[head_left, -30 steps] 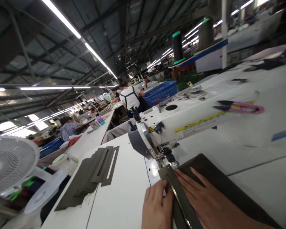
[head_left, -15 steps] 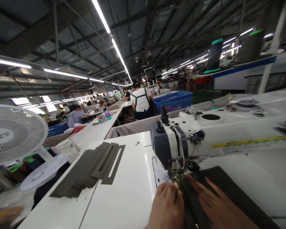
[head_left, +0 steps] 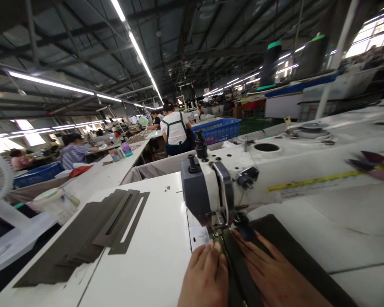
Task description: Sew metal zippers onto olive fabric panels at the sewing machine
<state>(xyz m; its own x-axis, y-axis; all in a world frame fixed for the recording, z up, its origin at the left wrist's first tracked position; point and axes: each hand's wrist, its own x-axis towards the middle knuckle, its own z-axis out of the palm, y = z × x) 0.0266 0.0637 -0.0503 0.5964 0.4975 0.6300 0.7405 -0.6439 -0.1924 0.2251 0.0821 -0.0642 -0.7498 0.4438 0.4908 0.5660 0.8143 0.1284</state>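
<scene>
Olive-brown fabric (head_left: 275,232) lies under the needle area of a sewing machine (head_left: 208,187), with a brass-toothed zipper (head_left: 224,245) running lengthwise along it. Just in front of the presser foot, my left hand (head_left: 206,273) has its fingers bunched together on the zipper's left edge. My right hand (head_left: 269,270) lies flat on the fabric to the right of the zipper, fingers stretched toward the needle. The needle tip and the exact stitching point are hidden behind the machine head and my fingers.
Stacked olive-brown panels (head_left: 73,234), some with long slots, lie on the white table left of the machine. Scissors (head_left: 371,164) rest on the machine at right, near a yellow measuring tape (head_left: 313,181). A white fan (head_left: 0,183) stands far left. Co-workers sit ahead beside a blue crate (head_left: 216,130).
The view has swung to the right, so the machine, panels and fan appear farther left. Both hands keep their places on the fabric by the presser foot.
</scene>
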